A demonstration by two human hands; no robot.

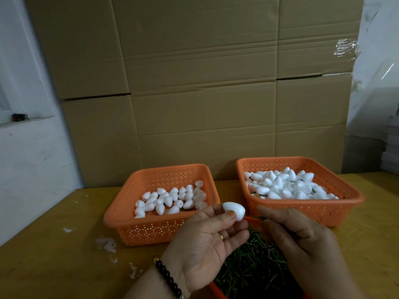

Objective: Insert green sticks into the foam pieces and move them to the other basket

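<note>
Left grip (207, 238) pinching, right grip (302, 240) curled

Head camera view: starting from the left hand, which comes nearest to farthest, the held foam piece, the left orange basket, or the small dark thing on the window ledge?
1. White foam piece, pinched in the left hand.
2. Left orange basket, just behind.
3. Small dark object, far left ledge.

Yellow table (54, 244) carries 2 orange baskets (121, 223) (345, 203).

baskets (302, 209) orange, perforated | foam pieces (172, 199) white | sticks (254, 264) green | table (54, 244) yellow | cardboard (194, 83) brown
</note>
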